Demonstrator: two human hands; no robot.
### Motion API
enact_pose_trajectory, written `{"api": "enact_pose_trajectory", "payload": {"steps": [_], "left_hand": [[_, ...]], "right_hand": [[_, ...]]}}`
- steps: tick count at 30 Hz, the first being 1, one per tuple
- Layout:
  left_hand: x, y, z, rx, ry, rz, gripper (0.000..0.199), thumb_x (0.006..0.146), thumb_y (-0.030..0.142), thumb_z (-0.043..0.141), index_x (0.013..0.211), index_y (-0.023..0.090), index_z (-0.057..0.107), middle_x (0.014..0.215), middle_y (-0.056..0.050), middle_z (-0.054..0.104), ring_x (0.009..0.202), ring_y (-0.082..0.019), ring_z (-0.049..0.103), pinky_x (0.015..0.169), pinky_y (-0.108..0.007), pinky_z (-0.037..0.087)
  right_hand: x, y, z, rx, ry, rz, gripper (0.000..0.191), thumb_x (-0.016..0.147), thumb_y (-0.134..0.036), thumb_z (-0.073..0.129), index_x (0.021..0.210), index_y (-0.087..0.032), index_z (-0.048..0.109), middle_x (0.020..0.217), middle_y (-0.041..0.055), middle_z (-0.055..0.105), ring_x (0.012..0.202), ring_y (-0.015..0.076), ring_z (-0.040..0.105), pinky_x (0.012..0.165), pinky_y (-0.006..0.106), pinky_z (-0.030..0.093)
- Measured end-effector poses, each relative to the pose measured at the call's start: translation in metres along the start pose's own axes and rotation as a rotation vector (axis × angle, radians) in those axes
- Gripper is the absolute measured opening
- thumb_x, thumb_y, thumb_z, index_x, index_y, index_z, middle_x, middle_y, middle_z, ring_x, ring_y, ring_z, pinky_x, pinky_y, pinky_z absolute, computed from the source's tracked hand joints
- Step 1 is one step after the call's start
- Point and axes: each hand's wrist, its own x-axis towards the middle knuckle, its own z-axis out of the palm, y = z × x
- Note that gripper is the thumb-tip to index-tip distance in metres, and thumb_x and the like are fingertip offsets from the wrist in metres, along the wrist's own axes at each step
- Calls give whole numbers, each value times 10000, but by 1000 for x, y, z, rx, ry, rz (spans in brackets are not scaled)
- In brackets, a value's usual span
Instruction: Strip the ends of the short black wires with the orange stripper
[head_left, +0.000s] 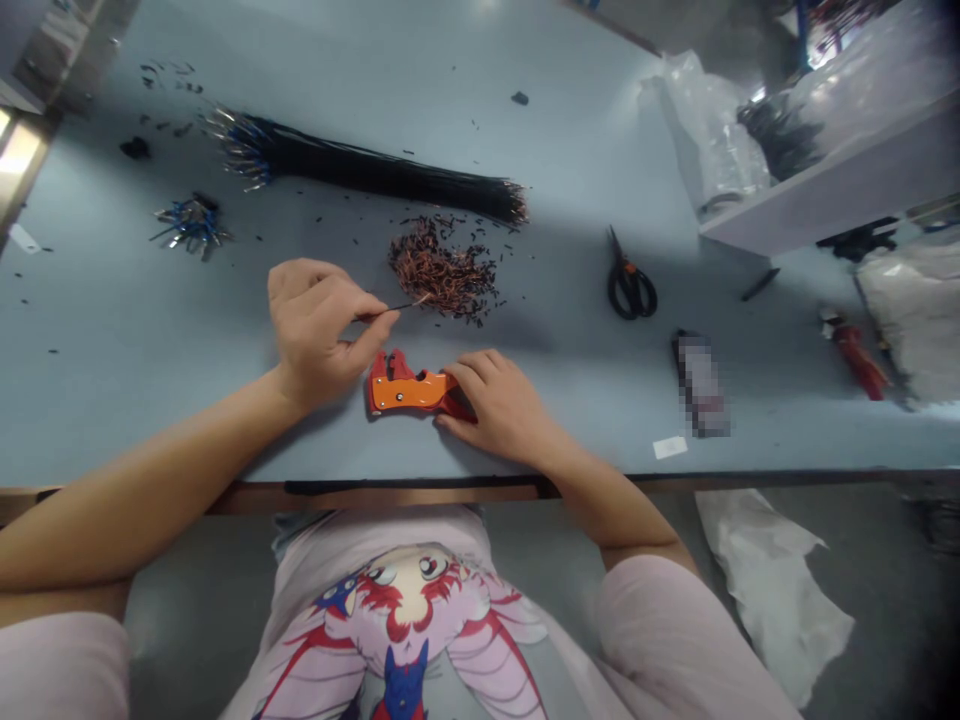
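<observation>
The step in hand looks like wire stripping: just beyond the orange wire stripper (411, 393), the fingers of the left hand (319, 320) pinch a thin wire (406, 305), its long axis running nearly crosswise, its copper-coloured tip pointing right. The fingers of the right hand (501, 405) grasp the stripper's right end; the next move probably calls for lining wire and jaws up

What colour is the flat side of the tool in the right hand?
The tool's flat, shiny side is orange, clearest in the head view.

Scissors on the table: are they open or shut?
Shut: the scissors' blades lie together, tapering to one narrow point.
</observation>
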Motion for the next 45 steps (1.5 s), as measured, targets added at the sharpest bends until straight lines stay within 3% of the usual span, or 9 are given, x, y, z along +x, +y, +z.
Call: {"api": "enact_pose_trajectory", "payload": {"steps": [4,7,12,15,18,21,25,32,45], "left_hand": [[0,0,0,-50,-14,-71,128,876,326,598,785,237,599,674,15,611,780,-153,584,745,-395,444],[1,-1,1,-96,38,-154,72,873,264,585,814,228,606,712,12,624,752,-145,577,742,-368,454],[2,-2,8,-235,91,-414,123,885,284,563,819,201,625,757,3,642,709,-113,582,658,-278,472],[1,0,9,-342,51,-499,124,892,306,573,842,215,641,746,3,637,634,-97,562,568,-261,459],[1,4,6,-338,7,-499,93,897,280,562,866,246,642,764,-6,642,642,-111,567,586,-283,470],[0,7,5,-337,-23,-480,111,901,240,527,912,233,637,795,-9,644,659,-109,578,614,-274,475],[-4,10,7,-367,-67,-500,95,872,219,536,894,180,619,707,17,596,584,-73,541,560,-215,430],[-7,14,7,-360,-169,-449,103,867,214,530,905,176,617,745,14,626,623,-77,554,600,-197,435],[-4,20,5,-345,-275,-317,116,857,203,540,828,166,646,664,19,605,557,-78,479,572,-209,392]], "right_hand": [[0,3,-3,8,40,15,385,797,-333,637,1105,-108,585,1108,165,624,1005,313,537,883,445,459],[-1,10,-8,89,148,46,347,803,-296,613,1097,-115,576,1109,174,621,1011,303,558,885,436,467],[-3,23,-17,514,327,204,319,819,-327,608,1088,-157,581,1031,111,638,917,242,611,829,392,498],[-3,29,-17,1022,265,261,319,853,-383,586,1097,-178,603,1012,83,665,906,231,645,822,382,506],[-1,30,-12,1479,170,273,356,857,-411,582,1136,-190,608,1118,102,655,930,247,664,793,381,526],[2,29,-7,1707,72,312,415,820,-435,607,1146,-178,606,1150,119,648,923,263,668,790,403,538],[7,24,-2,1914,-85,398,404,842,-468,565,1099,-159,605,1039,105,674,822,225,670,800,429,549],[5,19,4,1973,-176,337,385,826,-441,643,1052,-131,610,941,95,696,749,203,676,715,382,574],[-1,15,3,1953,-257,281,443,829,-484,660,1077,-119,615,914,91,685,782,222,695,752,395,562]]}}
